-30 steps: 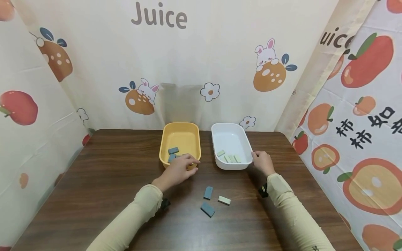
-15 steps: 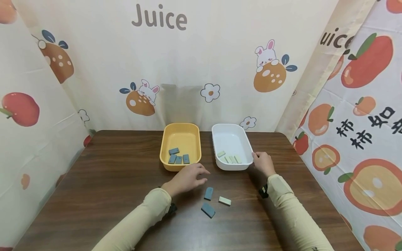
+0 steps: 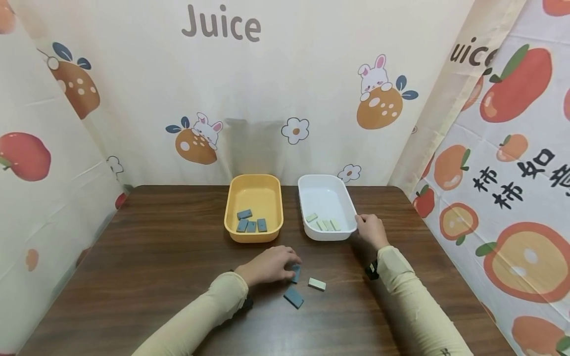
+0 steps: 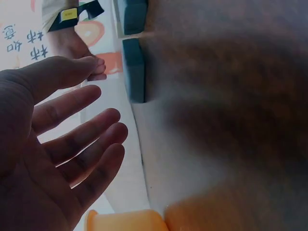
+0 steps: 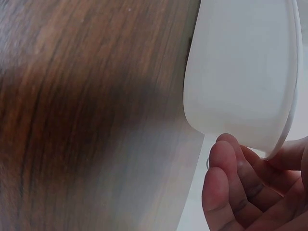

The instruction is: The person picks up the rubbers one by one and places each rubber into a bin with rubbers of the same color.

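The left hand (image 3: pixel 268 265), fingers parted beside the farther loose block (image 3: pixel 296 275), should pinch its long sides squarely while the right hand (image 3: pixel 372 231) grips the white tub (image 3: pixel 328 237).

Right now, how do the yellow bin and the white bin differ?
The yellow bin holds four blue-gray blocks; the white bin holds four pale green blocks.
The right hand grips the white bin's rim at its near right corner, while no hand touches the yellow bin.
Both are open-topped, rounded rectangles standing at the far side of the brown table.
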Motion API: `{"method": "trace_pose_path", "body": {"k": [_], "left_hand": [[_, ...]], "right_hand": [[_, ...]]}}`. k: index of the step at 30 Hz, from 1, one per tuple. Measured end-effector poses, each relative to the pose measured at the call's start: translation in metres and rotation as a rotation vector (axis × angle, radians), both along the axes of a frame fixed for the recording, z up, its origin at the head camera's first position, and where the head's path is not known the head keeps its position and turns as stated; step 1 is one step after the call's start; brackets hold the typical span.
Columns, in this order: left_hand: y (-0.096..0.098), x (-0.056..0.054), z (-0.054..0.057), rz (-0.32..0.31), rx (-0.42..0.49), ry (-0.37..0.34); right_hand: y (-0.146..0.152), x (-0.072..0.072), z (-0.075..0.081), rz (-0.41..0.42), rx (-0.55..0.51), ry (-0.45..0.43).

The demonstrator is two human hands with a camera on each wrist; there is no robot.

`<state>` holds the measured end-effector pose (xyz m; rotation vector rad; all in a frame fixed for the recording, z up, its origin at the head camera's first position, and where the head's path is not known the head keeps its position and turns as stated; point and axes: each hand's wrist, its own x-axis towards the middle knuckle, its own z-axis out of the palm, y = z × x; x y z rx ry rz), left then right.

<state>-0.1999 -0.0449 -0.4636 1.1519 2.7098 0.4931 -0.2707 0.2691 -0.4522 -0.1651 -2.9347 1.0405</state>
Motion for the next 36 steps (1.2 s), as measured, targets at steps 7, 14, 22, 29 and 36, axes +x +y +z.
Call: {"method": "trace_pose_path", "body": {"k": [7, 14, 22, 29, 36], "left_hand": [[0.0052, 0.0018, -0.0032, -0.06, -0.049, 0.02], [0.0067, 0.0042, -0.0036, -0.099, -0.071, 0.042], [0.007, 0.0044, -0.0033, -0.119, -0.109, 0.053], [0.0064, 0.0044, -0.0037, -0.096, -0.127, 0.084], [0.006, 0.004, -0.0021, -0.082, -0.135, 0.063]], "right_hand": [[-0.0005, -0.0007, 0.0013, 0.003, -0.002, 0.003], [-0.0027, -0.0004, 0.0027, 0.002, -0.003, -0.003], [-0.0025, -0.0006, 0.002, 0.002, -0.003, 0.0], [-0.0012, -0.0006, 0.0017, -0.001, -0.006, -0.004], [-0.0018, 0.0, 0.0014, -0.003, 0.014, 0.003]]}}
